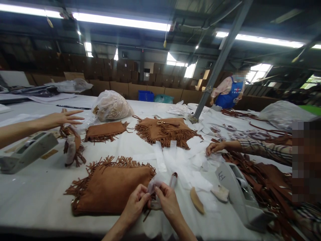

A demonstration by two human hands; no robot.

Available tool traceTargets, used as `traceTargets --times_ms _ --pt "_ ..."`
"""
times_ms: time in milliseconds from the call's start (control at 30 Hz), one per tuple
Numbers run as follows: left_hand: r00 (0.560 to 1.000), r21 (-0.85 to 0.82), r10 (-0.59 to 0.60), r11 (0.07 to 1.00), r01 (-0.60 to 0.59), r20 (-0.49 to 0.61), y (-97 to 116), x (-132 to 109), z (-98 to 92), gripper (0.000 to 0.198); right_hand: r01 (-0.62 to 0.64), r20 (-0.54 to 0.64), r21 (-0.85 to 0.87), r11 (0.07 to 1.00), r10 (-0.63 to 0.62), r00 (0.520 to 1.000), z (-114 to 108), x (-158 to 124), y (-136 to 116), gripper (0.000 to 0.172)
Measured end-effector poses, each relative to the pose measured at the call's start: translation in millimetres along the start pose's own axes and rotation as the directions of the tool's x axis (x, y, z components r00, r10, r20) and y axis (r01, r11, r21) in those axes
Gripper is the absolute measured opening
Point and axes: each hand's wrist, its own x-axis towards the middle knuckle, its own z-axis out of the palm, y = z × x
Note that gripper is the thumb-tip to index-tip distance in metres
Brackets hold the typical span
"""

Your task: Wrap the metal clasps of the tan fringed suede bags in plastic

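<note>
My left hand [136, 203] and my right hand [168, 202] are close together at the front of the table. Both are closed, pinching a piece of thin white wrapping [155, 181] between their fingertips. Part of what the wrapping surrounds is hidden by the fingers; a brown strap loop [173, 179] rises just behind my right hand. Directly left of the hands lies a brown suede fringed bag [114, 189], flat, with its fringe toward the back and left. A curved tan piece [197, 201] rests on the table to the right of my right hand.
Grey tape dispensers [240, 194] stand at right and left. More fringed bags [168, 129] lie farther back, near white paper strips [160, 157]. Another person's hand [71, 117] reaches in at left, a co-worker's hand [215, 148] at right beside brown straps [271, 187]. A metal post [213, 80] rises behind.
</note>
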Motion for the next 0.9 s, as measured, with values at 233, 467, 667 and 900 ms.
traceTargets --times_ms 233,467,667,900 --pt "0.998 0.08 0.019 0.996 -0.024 0.065 8.6 2.6 1.1 0.019 -0.142 0.097 0.044 0.989 0.137 0.986 0.5 -3.1 -10.7 0.031" --pt "0.972 0.637 0.213 0.738 -0.224 0.096 28.9 -4.7 -19.5 0.033 -0.009 -0.037 -0.046 0.999 0.007 0.999 0.1 9.9 -14.1 0.026" --pt "0.957 0.8 0.276 0.552 -0.233 0.088 21.6 -0.8 -17.8 0.023 0.007 -0.113 -0.14 0.99 -0.023 0.993 3.1 13.2 -24.1 0.03" --pt "0.961 0.76 0.271 0.613 -0.215 0.054 6.5 5.5 -16.7 0.023 0.081 -0.058 -0.35 0.933 -0.108 0.992 16.2 0.3 -1.9 0.015"
